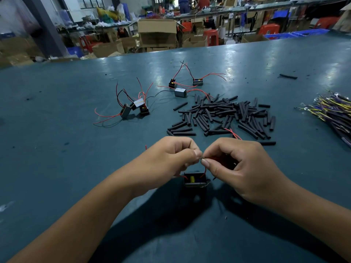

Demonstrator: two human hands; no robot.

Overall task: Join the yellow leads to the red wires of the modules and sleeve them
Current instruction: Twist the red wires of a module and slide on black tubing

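My left hand (171,154) and right hand (241,164) meet fingertip to fingertip above the desk (57,149), each grip pressed tight. My right thumb and forefinger pinch a red wire (204,172) that curls up from the module (195,180) just below my hands; my left pinches something thin at the same spot, too small to name. The module sits on the desk with its open face toward me, long axis left to right. More red wire (234,134) trails beyond my right knuckles toward the pile of black sleeves (224,114). The yellow leads (330,111) lie bundled far right, other modules (135,108) far ahead left.
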